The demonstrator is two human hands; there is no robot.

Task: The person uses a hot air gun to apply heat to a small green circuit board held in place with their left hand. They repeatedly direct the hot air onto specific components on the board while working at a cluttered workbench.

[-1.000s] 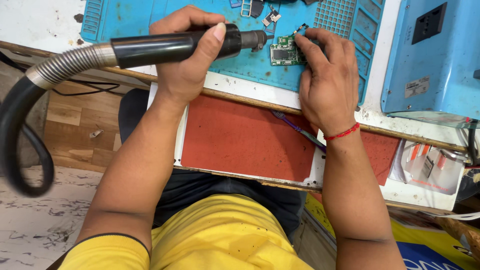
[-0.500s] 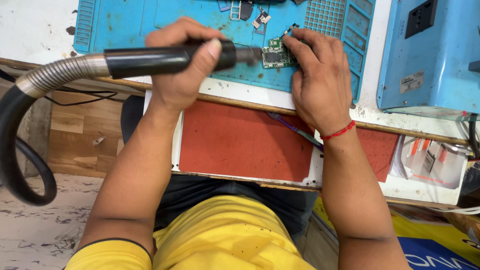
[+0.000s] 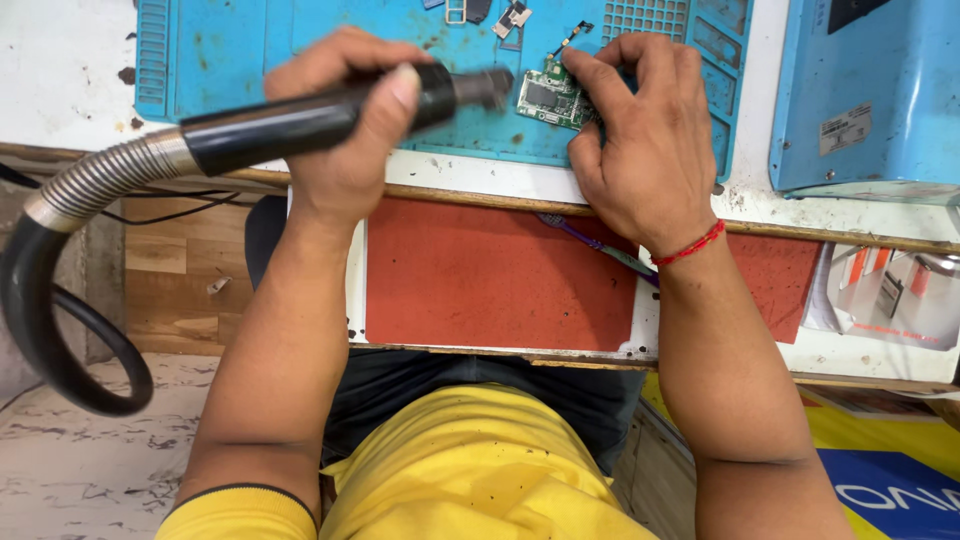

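Versus the earlier frames the view has shifted down a bit — the blue mat sits higher in frame and less of it shows at the top; both hands keep the same grips, and the nozzle tip stays just left of the board.

Nearest the camera: yellow shirt (image 3: pixel 470 470) and dark trousers, both forearms reaching up to the bench. Below the bench edge, a red pad (image 3: pixel 490 275) on a white pull-out tray, with a thin purple-handled tool (image 3: pixel 590 245) lying on it, partly hidden under the right wrist. At far left a black hose (image 3: pixel 45 330) loops down toward the floor and joins a ribbed metal sleeve.

Left hand (image 3: pixel 345 130) is wrapped around the black hot-air handle (image 3: pixel 300 120), fingers closed tight on it, thumb along the barrel. The metal nozzle tip points right, close to the board; touching or not — cannot tell, it is blurred.

Right hand (image 3: pixel 640 130), red thread at the wrist, rests on the blue work mat (image 3: pixel 250 50), fingers curled and pressed on the right edge of the small green circuit board (image 3: pixel 548 98), pinning it flat. The board lies on the mat's middle, between the 2 hands; the fingers cover its right side.

Farther up the mat: a few small metal parts (image 3: pixel 510 15) and a short flex piece near the grid section. At right a blue equipment box (image 3: pixel 865 95) stands on the white table, well apart from the board.
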